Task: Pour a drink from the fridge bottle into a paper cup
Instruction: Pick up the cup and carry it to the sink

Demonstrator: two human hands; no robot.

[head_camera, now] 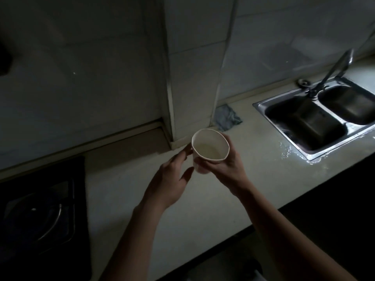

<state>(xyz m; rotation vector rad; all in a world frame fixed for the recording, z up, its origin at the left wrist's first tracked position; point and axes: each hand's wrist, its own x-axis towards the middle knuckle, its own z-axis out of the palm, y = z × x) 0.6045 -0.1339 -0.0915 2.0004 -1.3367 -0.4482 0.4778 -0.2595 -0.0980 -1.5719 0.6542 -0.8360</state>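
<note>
White paper cup [209, 146], one only, between two hands: right hand [225, 167] grips it, left hand [170, 179] slack alongside, fingertip maybe touching, too dim.

Cup [210, 146] between stove [40, 209], sink [310, 116]; perhaps cloth [227, 118] behind.

Paper cup [210, 146]: plain white, unpatterned inside.
Countertop [203, 203]: pale cream, plain.
Cloth [227, 118], at the cup's 1 o'clock: blue-grey.
Sink [261, 107], at 2 o'clock: silvery steel.
Stove [40, 209], at 8 o'clock: black.
Wall tiles [81, 78]: greyish white.
</note>
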